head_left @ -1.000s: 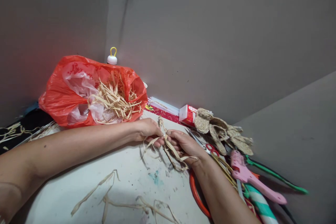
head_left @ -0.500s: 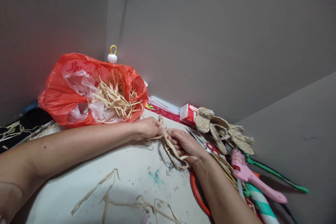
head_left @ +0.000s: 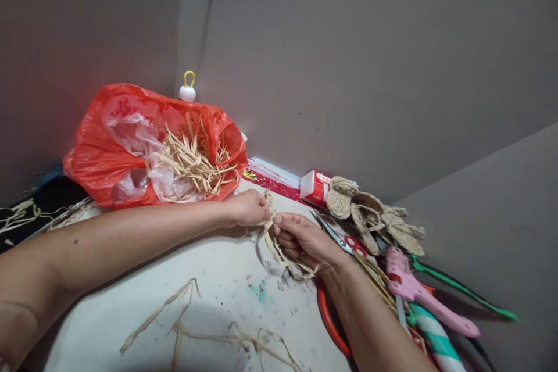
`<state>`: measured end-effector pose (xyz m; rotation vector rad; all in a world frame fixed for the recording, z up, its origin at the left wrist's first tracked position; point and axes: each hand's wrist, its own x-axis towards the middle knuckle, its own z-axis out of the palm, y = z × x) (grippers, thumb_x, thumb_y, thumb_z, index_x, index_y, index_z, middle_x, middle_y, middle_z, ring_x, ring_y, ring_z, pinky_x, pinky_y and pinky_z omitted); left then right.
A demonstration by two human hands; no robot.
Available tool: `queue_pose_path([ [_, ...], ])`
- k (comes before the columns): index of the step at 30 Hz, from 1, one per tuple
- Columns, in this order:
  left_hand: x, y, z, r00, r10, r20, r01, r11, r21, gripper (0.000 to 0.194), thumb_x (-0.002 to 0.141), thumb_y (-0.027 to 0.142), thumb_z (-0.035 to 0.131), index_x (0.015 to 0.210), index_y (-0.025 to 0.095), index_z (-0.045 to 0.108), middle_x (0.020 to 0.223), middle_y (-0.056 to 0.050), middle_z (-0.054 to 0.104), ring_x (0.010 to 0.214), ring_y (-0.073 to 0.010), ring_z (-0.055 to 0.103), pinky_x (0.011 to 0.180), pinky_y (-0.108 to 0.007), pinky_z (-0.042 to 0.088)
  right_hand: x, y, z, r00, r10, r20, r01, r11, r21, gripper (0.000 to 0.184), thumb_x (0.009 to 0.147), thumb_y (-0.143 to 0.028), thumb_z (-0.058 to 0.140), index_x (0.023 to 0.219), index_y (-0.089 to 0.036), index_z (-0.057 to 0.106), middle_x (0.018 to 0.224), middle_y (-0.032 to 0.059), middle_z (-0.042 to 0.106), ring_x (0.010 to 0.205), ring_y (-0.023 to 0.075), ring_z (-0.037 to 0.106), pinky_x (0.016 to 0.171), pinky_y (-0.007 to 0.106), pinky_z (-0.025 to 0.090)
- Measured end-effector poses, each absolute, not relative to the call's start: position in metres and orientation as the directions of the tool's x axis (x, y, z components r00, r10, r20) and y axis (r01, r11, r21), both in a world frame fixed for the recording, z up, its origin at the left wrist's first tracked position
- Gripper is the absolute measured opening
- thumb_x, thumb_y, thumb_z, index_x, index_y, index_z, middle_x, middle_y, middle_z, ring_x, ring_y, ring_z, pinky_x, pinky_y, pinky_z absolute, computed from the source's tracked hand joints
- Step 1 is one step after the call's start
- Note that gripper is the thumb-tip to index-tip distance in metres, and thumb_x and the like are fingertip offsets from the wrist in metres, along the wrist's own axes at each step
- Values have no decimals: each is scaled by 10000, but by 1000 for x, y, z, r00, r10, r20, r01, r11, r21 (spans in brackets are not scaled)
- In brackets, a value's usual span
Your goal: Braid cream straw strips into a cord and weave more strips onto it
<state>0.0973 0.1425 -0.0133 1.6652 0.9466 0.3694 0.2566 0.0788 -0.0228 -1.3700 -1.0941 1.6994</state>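
Between my hands is a braid of dry straw strips [head_left: 271,244], pale tan, with loose ends trailing toward my right wrist. My left hand [head_left: 249,208] pinches it from the left, fingers closed near its upper part. From the right, my right hand [head_left: 305,237] pinches a strip of it between thumb and forefinger, the other fingers curled. The fingertips of both hands nearly meet. Below them, several loose straw strips [head_left: 187,331] lie on the white tabletop [head_left: 218,279].
A red plastic bag [head_left: 104,145] full of straw stands behind my left forearm. At right lie scissors [head_left: 333,231], a red-and-white box [head_left: 314,188], coiled straw pieces [head_left: 370,209], a pink glue gun [head_left: 410,285] and a red-orange handle [head_left: 328,314]. Grey walls [head_left: 349,58] rise behind.
My right hand has shifted slightly, and the strip that stuck out over my right wrist has been drawn in toward the braid. My left hand keeps its pinch.
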Motion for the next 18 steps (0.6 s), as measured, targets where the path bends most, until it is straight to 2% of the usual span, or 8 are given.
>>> queue_pose_path([
  [6, 99, 140, -17, 600, 778, -188, 418, -104, 902, 93, 638, 127, 523, 559, 165, 493, 452, 48, 440, 400, -69, 359, 388, -185, 248, 247, 78, -30, -83, 929, -361, 122, -350, -929, 313, 746, -398, 616, 573, -170, 488, 390, -113, 281, 330, 23, 151, 330, 178, 69],
  [10, 99, 134, -17, 620, 758, -203, 414, -97, 905, 134, 661, 128, 470, 536, 151, 512, 466, 14, 495, 382, -71, 387, 371, -183, 264, 240, 77, -32, -11, 945, -327, 165, -321, -933, 270, 702, -340, 635, 548, -162, 502, 369, -108, 294, 331, 22, 156, 348, 193, 49],
  [14, 100, 126, -20, 653, 728, -210, 388, -84, 918, 146, 691, 133, 428, 580, 147, 523, 487, -8, 528, 353, -79, 413, 346, -184, 281, 237, 75, -29, -16, 941, -338, 138, -332, -933, 230, 679, -320, 622, 545, -151, 540, 351, -109, 279, 331, 25, 147, 349, 196, 56],
  [18, 100, 115, -21, 669, 709, -223, 367, -54, 929, 93, 696, 106, 440, 759, 166, 471, 552, -3, 575, 406, -122, 533, 380, -196, 372, 237, 73, -24, -68, 927, -368, 54, -365, -929, 295, 680, -338, 595, 499, -189, 416, 382, -100, 305, 332, 25, 162, 333, 182, 84],
])
